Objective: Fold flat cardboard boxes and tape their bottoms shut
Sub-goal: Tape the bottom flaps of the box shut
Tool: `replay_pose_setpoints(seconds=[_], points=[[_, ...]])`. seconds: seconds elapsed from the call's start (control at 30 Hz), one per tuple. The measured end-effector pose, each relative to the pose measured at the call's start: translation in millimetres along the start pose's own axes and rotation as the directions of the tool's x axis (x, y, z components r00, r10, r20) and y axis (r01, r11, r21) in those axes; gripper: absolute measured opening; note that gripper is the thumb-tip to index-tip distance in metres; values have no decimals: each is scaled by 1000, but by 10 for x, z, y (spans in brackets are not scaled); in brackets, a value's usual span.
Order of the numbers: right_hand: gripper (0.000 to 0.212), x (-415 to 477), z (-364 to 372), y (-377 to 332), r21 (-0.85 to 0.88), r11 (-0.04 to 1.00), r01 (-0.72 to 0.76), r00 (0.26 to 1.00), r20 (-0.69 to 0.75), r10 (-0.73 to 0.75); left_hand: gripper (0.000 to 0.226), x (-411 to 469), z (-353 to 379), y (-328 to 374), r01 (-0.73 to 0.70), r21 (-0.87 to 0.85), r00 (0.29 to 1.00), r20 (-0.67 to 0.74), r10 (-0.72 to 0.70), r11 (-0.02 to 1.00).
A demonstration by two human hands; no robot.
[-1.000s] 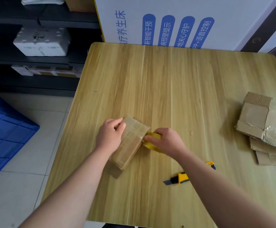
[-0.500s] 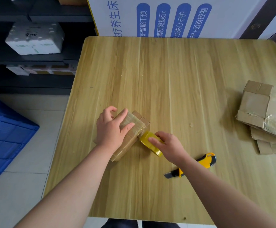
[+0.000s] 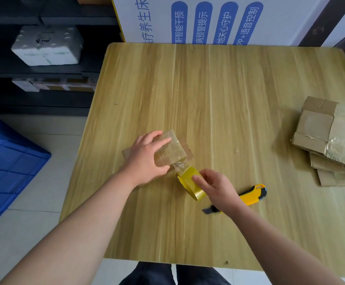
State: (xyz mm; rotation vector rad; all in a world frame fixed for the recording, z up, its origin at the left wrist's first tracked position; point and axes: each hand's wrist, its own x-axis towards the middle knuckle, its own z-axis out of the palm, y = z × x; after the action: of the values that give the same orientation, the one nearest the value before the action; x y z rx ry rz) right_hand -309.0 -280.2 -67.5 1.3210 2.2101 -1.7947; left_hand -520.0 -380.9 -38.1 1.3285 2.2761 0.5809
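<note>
Head view, we log the left hand [image 3: 144, 159] wrapped over the top of the small box [image 3: 170, 153], near-left of centre on the counter [image 3: 218, 99]. Our guess is it pins the taped face so the box can't slide against the pull. The right hand [image 3: 218, 190] pinches the yellow tape roll [image 3: 191, 183] just near-right of the box. A short clear strip [image 3: 179, 166] runs taut from roll to box edge, likely ready for cutting. The utility knife [image 3: 251, 195] lies just right of that hand, blade out and within reach, we think for that cut. A flat cardboard stack [image 3: 332, 145] waits at the right edge, well apart. The counter is pale wood grain. A printed white carton [image 3: 208, 19] stands at the far side. On the left we see dark shelving [image 3: 44, 73] with a foam box [image 3: 48, 46], a blue crate [image 3: 7, 161] and a tiled floor.
</note>
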Motion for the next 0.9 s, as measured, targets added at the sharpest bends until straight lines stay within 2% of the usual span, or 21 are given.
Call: replay_pose_setpoints(seconds=[0.07,0.23,0.3,0.37,0.43,0.5,0.6,0.7,0.77,0.83,0.9], points=[[27,-91,50,24,45,998,-44,999,15,43,72,-35,57,-58,-26,30,1000,13,26,999],[29,-109,131,53,-61,998,-10,1000,-14,9,66,-66,73,-109,-67,138,995,89,55,988],[29,-113,141,49,-92,996,-18,999,-30,15,62,-103,112,-73,-35,187,997,71,22,982],[29,-118,153,28,-112,994,-12,999,-31,9,52,-206,187,-19,53,206,995,-90,-35,977],[26,-128,152,17,-116,993,11,1000,-20,-13,39,-306,285,46,150,169,945,-313,-91,974],[24,-141,131,37,-122,992,26,1000,-7,-27,31,-388,399,108,209,121,897,-420,-141,970],[21,-165,120,85,-114,992,44,999,7,-43,33,-469,424,261,261,147,902,-389,-187,954],[21,-185,141,82,-97,993,65,998,15,-64,47,-515,393,380,351,238,928,-214,-303,906],[21,-193,165,77,-98,992,83,996,18,-82,56,-549,432,421,394,162,919,-108,-380,905],[22,-186,184,96,-96,991,96,995,19,-95,64,-561,481,443,440,-85,894,-51,-444,894],[24,-171,190,108,-99,989,113,993,26,-111,73,-550,554,452,445,-387,868,-37,-496,807]])
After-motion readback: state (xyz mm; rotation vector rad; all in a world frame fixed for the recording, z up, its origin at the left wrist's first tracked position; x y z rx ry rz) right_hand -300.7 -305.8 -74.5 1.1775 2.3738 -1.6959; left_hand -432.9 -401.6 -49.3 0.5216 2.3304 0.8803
